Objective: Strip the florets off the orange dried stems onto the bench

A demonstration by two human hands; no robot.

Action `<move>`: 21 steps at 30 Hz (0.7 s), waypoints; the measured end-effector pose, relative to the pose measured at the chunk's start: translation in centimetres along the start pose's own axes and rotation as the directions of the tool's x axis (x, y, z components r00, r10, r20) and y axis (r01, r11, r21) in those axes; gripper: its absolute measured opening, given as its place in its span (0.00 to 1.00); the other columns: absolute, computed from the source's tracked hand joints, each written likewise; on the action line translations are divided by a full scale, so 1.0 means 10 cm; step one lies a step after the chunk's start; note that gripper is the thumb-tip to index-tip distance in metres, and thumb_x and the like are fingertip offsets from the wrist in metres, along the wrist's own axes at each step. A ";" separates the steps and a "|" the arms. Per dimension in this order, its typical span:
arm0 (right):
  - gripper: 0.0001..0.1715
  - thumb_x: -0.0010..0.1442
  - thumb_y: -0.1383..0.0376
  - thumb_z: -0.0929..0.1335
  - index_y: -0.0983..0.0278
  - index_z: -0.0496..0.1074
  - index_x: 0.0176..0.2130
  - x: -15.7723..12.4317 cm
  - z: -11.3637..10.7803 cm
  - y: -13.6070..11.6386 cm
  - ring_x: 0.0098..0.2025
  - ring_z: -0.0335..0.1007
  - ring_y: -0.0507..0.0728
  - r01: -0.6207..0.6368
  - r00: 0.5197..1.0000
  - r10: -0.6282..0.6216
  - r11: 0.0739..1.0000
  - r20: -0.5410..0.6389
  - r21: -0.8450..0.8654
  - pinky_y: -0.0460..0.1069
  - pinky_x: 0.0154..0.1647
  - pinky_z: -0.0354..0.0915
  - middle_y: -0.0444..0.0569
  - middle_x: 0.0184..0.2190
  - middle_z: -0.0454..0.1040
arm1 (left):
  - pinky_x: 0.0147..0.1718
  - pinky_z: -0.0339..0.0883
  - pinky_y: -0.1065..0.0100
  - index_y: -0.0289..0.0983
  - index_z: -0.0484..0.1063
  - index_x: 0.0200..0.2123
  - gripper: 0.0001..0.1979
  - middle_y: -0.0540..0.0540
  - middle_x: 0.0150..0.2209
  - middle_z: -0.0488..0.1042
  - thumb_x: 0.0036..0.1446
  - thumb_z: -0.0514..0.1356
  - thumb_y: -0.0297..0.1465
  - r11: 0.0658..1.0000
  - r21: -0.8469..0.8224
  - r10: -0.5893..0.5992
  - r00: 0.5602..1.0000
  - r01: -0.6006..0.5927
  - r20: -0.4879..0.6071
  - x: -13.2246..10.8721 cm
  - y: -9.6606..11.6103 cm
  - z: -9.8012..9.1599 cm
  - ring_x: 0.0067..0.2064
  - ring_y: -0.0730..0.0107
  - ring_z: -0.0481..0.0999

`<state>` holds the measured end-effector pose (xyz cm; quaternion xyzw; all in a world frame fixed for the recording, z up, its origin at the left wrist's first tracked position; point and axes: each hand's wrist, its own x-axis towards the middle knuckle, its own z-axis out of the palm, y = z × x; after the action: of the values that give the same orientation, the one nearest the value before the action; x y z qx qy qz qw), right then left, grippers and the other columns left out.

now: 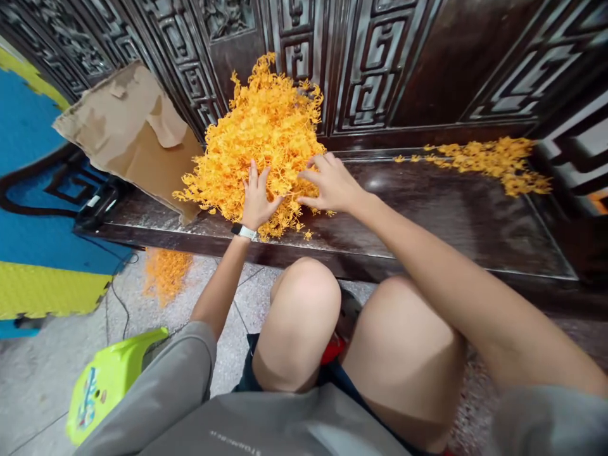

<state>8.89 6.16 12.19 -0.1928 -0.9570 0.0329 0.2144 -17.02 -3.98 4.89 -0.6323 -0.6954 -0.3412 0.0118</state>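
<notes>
A big heap of small orange plastic pieces [261, 126] rests on a dark wooden bench [427, 209], leaning against its carved back. My left hand [256, 199], with a watch on the wrist, lies on the front of the heap with fingers spread flat. My right hand [330, 183] rests on the heap's right edge, fingers curled loosely into the pieces. A smaller spread of the same orange pieces [494, 158] lies at the bench's right end, apart from both hands.
A torn cardboard sheet [128, 133] leans at the bench's left end beside a black device [97, 206]. More orange pieces [164, 272] lie on the floor below. A green plastic stool [104, 380] stands at my left. My knees are close to the bench front.
</notes>
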 end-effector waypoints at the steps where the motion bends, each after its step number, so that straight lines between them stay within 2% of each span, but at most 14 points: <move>1: 0.23 0.71 0.50 0.73 0.62 0.82 0.56 -0.01 -0.01 0.00 0.62 0.64 0.74 0.043 0.999 -0.043 0.999 0.012 0.025 0.68 0.63 0.62 0.62 0.61 0.73 | 0.80 0.38 0.31 0.42 0.57 0.80 0.50 0.33 0.86 0.32 0.65 0.65 0.60 1.000 -0.010 0.005 1.000 -0.005 0.001 0.00 0.05 -0.02 0.85 0.37 0.39; 4: 0.14 0.74 0.55 0.70 0.60 0.83 0.47 -0.07 -0.04 0.03 0.58 0.66 0.70 0.060 0.998 -0.058 0.991 -0.015 0.118 0.67 0.63 0.61 0.58 0.52 0.78 | 0.79 0.38 0.29 0.43 0.60 0.79 0.48 0.33 0.86 0.30 0.65 0.65 0.60 0.999 -0.009 0.032 0.999 -0.032 0.017 -0.02 0.21 -0.09 0.85 0.35 0.39; 7: 0.12 0.75 0.60 0.68 0.59 0.81 0.41 -0.15 -0.17 0.08 0.51 0.68 0.66 -0.034 0.986 0.075 0.965 -0.150 0.260 0.65 0.61 0.63 0.53 0.41 0.79 | 0.79 0.42 0.30 0.44 0.62 0.78 0.50 0.35 0.86 0.31 0.61 0.68 0.61 0.997 -0.014 0.076 0.995 -0.075 0.062 -0.02 0.27 -0.14 0.85 0.34 0.40; 11: 0.13 0.73 0.58 0.71 0.59 0.77 0.35 -0.25 -0.45 0.01 0.45 0.69 0.63 -0.083 0.933 0.236 0.877 -0.273 0.474 0.63 0.59 0.67 0.49 0.35 0.77 | 0.80 0.49 0.39 0.44 0.58 0.80 0.57 0.36 0.86 0.34 0.57 0.68 0.65 0.994 -0.026 0.112 0.988 -0.110 0.107 -0.01 0.25 -0.18 0.85 0.41 0.41; 13: 0.17 0.72 0.53 0.73 0.59 0.75 0.34 -0.28 -0.61 -0.08 0.45 0.70 0.61 -0.105 0.895 0.324 0.819 -0.306 0.564 0.62 0.59 0.68 0.48 0.34 0.76 | 0.81 0.46 0.42 0.42 0.52 0.83 0.61 0.35 0.86 0.35 0.58 0.67 0.67 0.994 -0.023 0.106 0.991 -0.104 0.079 0.01 0.24 -0.17 0.86 0.45 0.39; 17: 0.22 0.73 0.46 0.73 0.58 0.74 0.36 -0.30 -0.93 -0.16 0.46 0.72 0.59 -0.147 0.778 0.514 0.709 -0.362 0.690 0.59 0.57 0.72 0.47 0.35 0.76 | 0.83 0.35 0.45 0.35 0.44 0.84 0.70 0.32 0.85 0.36 0.55 0.69 0.67 0.997 -0.031 0.065 0.998 -0.065 -0.011 0.00 0.24 -0.08 0.86 0.47 0.33; 19: 0.21 0.72 0.43 0.73 0.57 0.75 0.41 -0.31 -1.09 -0.11 0.47 0.72 0.60 -0.182 0.756 0.571 0.652 -0.319 0.736 0.58 0.55 0.74 0.47 0.34 0.76 | 0.83 0.31 0.45 0.34 0.44 0.84 0.72 0.32 0.85 0.36 0.52 0.70 0.68 0.998 -0.051 0.030 1.000 -0.031 -0.008 -0.03 0.22 -0.02 0.86 0.46 0.31; 21: 0.22 0.72 0.40 0.71 0.55 0.75 0.45 -0.35 -1.27 0.03 0.49 0.73 0.61 -0.209 0.758 0.597 0.606 -0.265 0.767 0.59 0.52 0.76 0.47 0.33 0.76 | 0.83 0.30 0.42 0.33 0.49 0.83 0.72 0.30 0.85 0.40 0.50 0.71 0.69 0.997 -0.073 -0.028 1.000 0.029 0.013 -0.04 0.18 0.01 0.86 0.42 0.31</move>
<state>17.25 4.83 22.22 -0.3178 -0.7087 0.3895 0.4950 -15.29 -4.37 5.44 -0.6243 -0.6916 -0.3627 -0.0201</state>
